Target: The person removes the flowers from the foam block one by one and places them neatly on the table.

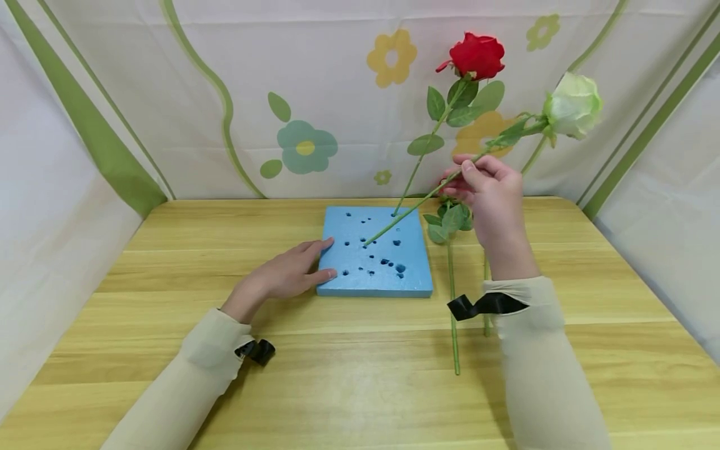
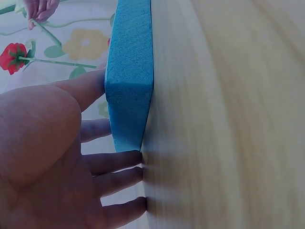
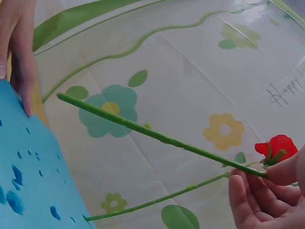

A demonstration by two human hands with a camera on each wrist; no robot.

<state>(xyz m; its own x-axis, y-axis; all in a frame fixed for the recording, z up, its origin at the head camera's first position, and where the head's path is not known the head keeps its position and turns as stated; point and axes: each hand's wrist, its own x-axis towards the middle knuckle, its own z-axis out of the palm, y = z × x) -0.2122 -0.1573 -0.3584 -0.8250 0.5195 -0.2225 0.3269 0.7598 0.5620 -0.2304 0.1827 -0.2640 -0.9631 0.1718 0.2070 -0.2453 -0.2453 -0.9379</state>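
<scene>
A pale green-white rose (image 1: 574, 105) hangs tilted in my right hand (image 1: 495, 200), whose thumb and fingers pinch its stem. The stem's bare lower end (image 3: 64, 97) points over the blue foam board (image 1: 374, 286); in the right wrist view it shows in the air above it. Several holes dot the board's top. My left hand (image 1: 284, 272) lies at the board's left edge, thumb and a finger on the top, with the other fingers reaching down to the tabletop in the left wrist view. A red rose (image 1: 478, 56) leans up from a hole near the board's back right corner.
To the right of the board, a leafy flower stem (image 1: 453, 325) lies on the wooden table (image 1: 349, 387), its bloom mostly hidden behind my right hand. Another stem (image 1: 487, 326) runs partly under my right forearm. A flower-printed cloth (image 1: 197, 125) hangs behind the table.
</scene>
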